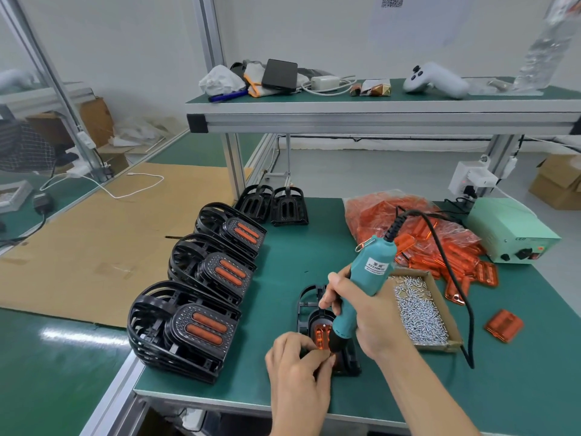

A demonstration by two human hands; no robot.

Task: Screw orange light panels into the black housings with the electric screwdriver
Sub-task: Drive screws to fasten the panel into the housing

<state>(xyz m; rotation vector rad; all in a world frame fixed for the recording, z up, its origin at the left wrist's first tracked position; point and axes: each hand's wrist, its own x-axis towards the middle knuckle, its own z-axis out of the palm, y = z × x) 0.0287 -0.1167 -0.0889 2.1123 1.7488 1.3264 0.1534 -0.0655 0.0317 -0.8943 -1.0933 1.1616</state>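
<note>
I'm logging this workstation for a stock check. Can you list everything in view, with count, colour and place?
finished black housing stacks: three, black with orange strips, left side of mat
empty black housings: two, black, back of mat
black housing with orange panel: one, being worked on, front centre
teal electric screwdriver: one, teal, tip down on that panel
cardboard tray of screws: one, brown with silver screws, right of the hands
bag of orange light panels: one, clear, back right
loose orange panel: one, far right
green power box: one, pale green, back right
white game controller: one, upper shelf
left hand: pinches at the panel
right hand: grips the screwdriver
</note>
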